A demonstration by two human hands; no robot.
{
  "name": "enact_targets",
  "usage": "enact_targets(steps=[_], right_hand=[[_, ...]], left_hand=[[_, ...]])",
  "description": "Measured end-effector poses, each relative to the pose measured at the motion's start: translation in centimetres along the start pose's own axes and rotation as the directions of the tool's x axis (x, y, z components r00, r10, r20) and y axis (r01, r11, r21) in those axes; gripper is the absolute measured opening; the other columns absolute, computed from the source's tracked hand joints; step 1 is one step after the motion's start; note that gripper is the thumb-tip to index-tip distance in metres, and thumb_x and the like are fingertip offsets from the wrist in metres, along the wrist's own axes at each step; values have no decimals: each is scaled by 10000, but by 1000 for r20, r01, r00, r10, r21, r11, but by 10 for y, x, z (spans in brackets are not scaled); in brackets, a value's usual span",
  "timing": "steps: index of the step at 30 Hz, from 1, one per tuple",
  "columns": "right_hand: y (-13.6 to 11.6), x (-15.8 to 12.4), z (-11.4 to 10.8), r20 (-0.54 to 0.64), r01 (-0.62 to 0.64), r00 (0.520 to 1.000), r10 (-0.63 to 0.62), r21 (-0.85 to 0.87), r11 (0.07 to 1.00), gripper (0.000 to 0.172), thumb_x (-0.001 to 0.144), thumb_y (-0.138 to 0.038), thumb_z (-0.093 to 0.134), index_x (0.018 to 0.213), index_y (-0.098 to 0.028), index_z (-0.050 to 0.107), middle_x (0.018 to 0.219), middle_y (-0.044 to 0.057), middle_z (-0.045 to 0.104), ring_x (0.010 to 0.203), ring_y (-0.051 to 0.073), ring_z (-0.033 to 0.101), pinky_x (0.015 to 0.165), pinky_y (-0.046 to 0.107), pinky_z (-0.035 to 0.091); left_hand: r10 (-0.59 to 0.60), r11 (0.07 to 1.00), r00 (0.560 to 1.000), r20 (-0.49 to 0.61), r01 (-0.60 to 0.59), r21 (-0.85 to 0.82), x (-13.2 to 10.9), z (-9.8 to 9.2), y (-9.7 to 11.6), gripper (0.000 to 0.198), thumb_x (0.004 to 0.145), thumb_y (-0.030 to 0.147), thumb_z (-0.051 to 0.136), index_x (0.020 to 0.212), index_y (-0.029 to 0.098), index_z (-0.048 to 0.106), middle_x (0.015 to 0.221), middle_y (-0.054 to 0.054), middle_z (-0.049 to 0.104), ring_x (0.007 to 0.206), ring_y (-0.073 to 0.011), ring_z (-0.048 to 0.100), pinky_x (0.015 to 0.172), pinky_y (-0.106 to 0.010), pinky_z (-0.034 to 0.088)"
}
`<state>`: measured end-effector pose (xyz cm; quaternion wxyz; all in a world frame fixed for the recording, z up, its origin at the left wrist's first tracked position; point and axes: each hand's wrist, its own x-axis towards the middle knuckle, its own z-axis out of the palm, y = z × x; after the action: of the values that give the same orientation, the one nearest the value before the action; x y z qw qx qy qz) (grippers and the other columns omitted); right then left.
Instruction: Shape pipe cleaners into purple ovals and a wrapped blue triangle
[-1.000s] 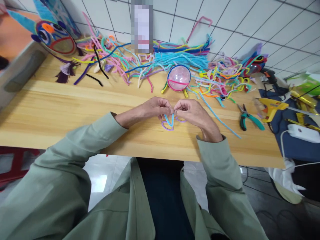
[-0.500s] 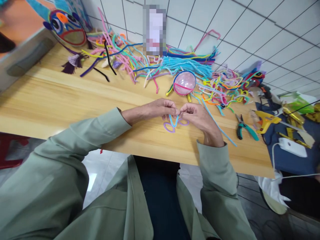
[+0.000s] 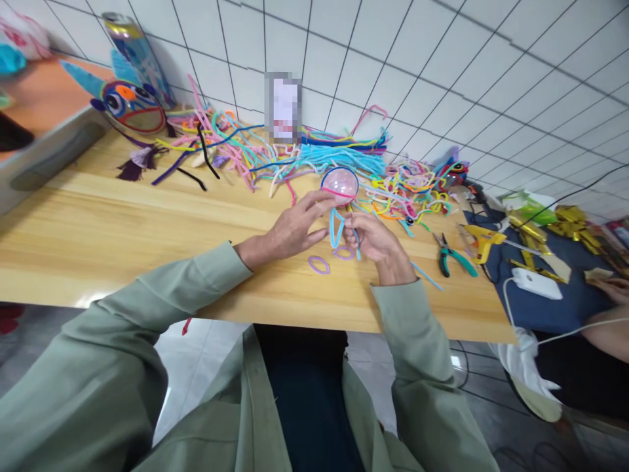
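Observation:
My right hand [image 3: 371, 236] pinches a light blue pipe cleaner [image 3: 332, 229] bent into a narrow pointed loop, its tail hanging below the fingers. To the left of it, my left hand [image 3: 295, 229] is open, thumb and fingers apart. Its fingertips reach the lower edge of a clear round dome [image 3: 339, 182] with a blue rim and a pink strip across it; whether they touch it I cannot tell. On the table below the hands lie a purple leaf-shaped ring [image 3: 314, 269] and a second purple ring [image 3: 346, 259], partly under the right hand.
Bundled blue pipe cleaners [image 3: 339, 159] and a tangle of loose coloured ones line the wall. Pliers [image 3: 457, 259], a yellow glue gun [image 3: 484, 242] and a white power strip [image 3: 536, 283] are at right, near another person's hand [image 3: 616, 288]. A decorated face piece [image 3: 132, 108] and a can [image 3: 137, 56] stand at left.
My left hand has let go of the blue pipe cleaner and moved left, opening towards the dome. The right hand keeps the loop, now raised upright. The view has shifted.

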<state>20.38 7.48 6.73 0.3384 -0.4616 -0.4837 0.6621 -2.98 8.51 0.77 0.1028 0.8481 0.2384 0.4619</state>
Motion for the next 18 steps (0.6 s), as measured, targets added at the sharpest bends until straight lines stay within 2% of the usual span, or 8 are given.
enact_targets(steps=[2,4,6,9,12,14,16,18], right_hand=[[-4,2,-6,3,-44,999,43,120,992,234,664,-279,777,717,-236,553,582,-64,507,508,84,389,464,216,321],[-9,4,-12,4,-85,996,86,200,976,225,673,-266,758,720,-234,540,579,-68,497,501,77,360,451,197,313],[-12,5,-17,8,-121,992,122,231,965,197,686,-251,734,730,-234,542,579,-64,508,498,81,354,437,189,304],[-13,6,-16,33,-167,986,164,230,959,178,709,-235,717,762,-241,547,588,-56,526,498,96,373,430,191,308],[-13,3,-10,67,-186,982,175,215,959,172,716,-221,696,778,-243,537,594,-55,527,499,99,368,440,192,315],[-13,0,-6,83,-187,981,174,188,964,145,736,-231,691,810,-237,566,605,-55,521,504,99,376,452,193,317],[-13,-3,-2,64,-142,989,134,133,981,139,758,-264,710,853,-225,617,635,-48,536,526,101,419,471,204,339],[-11,-4,2,-22,-10,1000,11,56,998,178,750,-301,747,878,-215,659,686,-35,579,569,108,486,497,222,376]], left_hand=[[-61,998,997,-50,60,-17,3,-3,-2,529,1049,250,697,1557,244,550,1504,-171,638,1196,-249,716,954,-399,670],[-104,995,992,-79,102,-20,9,-5,-4,479,1054,255,695,1517,227,579,1443,-161,665,1151,-240,720,950,-402,669],[-88,996,993,-79,88,-1,19,-7,-6,530,1034,250,722,1542,230,574,1478,-168,650,1300,-292,684,1060,-474,641],[50,999,999,-12,-50,14,35,-8,-8,557,1018,270,764,1549,242,596,1538,-175,633,1467,-346,601,1192,-561,558],[187,981,978,92,-182,-63,49,-7,-10,297,1087,289,674,1377,238,719,1383,-150,733,1331,-300,702,1122,-483,593],[202,974,971,127,-186,-131,55,-6,-11,211,1120,284,614,1253,230,768,1246,-127,785,1209,-263,753,1052,-417,606],[141,978,981,132,-117,-174,58,-5,-13,167,1109,284,636,1139,220,787,1102,-95,805,1080,-234,770,973,-363,597],[23,981,993,119,1,-196,61,-3,-15,129,1061,293,710,988,205,770,923,-47,775,919,-202,741,854,-313,562]])
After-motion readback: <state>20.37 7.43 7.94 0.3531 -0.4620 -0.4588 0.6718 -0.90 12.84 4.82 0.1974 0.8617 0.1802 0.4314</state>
